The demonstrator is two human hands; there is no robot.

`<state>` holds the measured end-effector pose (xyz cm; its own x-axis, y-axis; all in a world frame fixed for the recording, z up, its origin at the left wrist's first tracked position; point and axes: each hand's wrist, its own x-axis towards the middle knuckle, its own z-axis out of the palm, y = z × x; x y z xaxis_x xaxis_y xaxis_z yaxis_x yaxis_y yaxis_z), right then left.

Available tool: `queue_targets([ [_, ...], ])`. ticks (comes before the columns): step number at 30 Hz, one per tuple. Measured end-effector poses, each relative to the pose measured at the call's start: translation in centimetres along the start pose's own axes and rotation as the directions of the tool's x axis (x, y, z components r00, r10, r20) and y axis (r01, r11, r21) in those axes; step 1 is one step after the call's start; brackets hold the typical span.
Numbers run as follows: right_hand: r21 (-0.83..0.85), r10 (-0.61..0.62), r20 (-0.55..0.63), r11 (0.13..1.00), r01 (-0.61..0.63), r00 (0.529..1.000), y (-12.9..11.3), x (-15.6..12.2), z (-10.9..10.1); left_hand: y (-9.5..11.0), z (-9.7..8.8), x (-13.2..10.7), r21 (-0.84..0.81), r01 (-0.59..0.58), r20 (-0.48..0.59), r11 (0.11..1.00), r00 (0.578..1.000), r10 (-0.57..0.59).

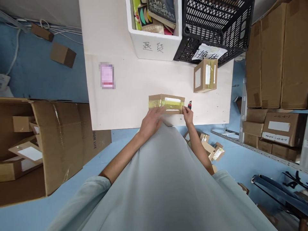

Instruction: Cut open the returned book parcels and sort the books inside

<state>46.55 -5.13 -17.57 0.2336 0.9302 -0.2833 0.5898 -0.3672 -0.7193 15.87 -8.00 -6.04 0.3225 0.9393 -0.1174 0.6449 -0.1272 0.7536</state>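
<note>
A flattened-looking piece of cardboard box [156, 97] with yellowish tape and white labels lies near the front edge of the table. My right hand [188, 116] pinches its right end between thumb and fingers. Over its lower left part my left hand [151, 122] is spread, fingers stretched out and somewhat blurred by motion. Just beyond my right hand a red and black utility knife [190, 105] rests on the table. A taped carton [204, 77] with white labels stands further back on the right.
A white bin [154, 48] of books and a black crate [216, 38] stand at the table's [130, 77] back. A pink item [107, 75], pixelated, lies left. A big open carton [62, 141] holds small boxes on the left; shelved cartons [276, 128] line the right.
</note>
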Motion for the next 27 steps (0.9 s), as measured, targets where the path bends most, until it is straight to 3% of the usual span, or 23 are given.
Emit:
queue_targets([
  [3,0.071,0.074,-0.019,0.995,-0.073,0.997,-2.0,-0.8,1.3,-2.9,0.1,-0.5,-0.007,0.105,-0.07,0.994,0.992,-0.105],
  [5,0.094,0.043,-0.022,0.995,-0.041,0.999,-3.5,-1.6,2.4,-5.1,0.4,-0.6,-0.056,0.192,-0.095,0.98,0.976,-0.196],
  [11,0.001,-0.176,0.013,0.984,0.176,0.984,-8.4,-4.7,4.3,-10.5,0.1,-1.0,-0.18,0.389,-0.199,0.904,0.885,-0.42],
  [16,-0.087,-0.377,0.169,0.915,0.395,0.911,-14.2,-7.3,5.2,-13.7,-1.8,-1.7,-0.202,0.481,-0.28,0.853,0.806,-0.521],
  [21,-0.08,-0.431,0.252,0.883,0.462,0.867,-18.2,-8.3,6.7,-15.1,-3.4,-1.7,-0.195,0.564,-0.243,0.803,0.765,-0.596],
  [24,-0.071,-0.394,0.21,0.907,0.416,0.895,-18.1,-7.7,6.9,-15.0,-3.9,-1.4,-0.216,0.57,-0.221,0.793,0.762,-0.608],
  [27,-0.077,-0.304,0.143,0.945,0.317,0.942,-16.4,-6.3,6.1,-14.3,-4.0,-0.8,-0.247,0.547,-0.215,0.8,0.774,-0.596],
])
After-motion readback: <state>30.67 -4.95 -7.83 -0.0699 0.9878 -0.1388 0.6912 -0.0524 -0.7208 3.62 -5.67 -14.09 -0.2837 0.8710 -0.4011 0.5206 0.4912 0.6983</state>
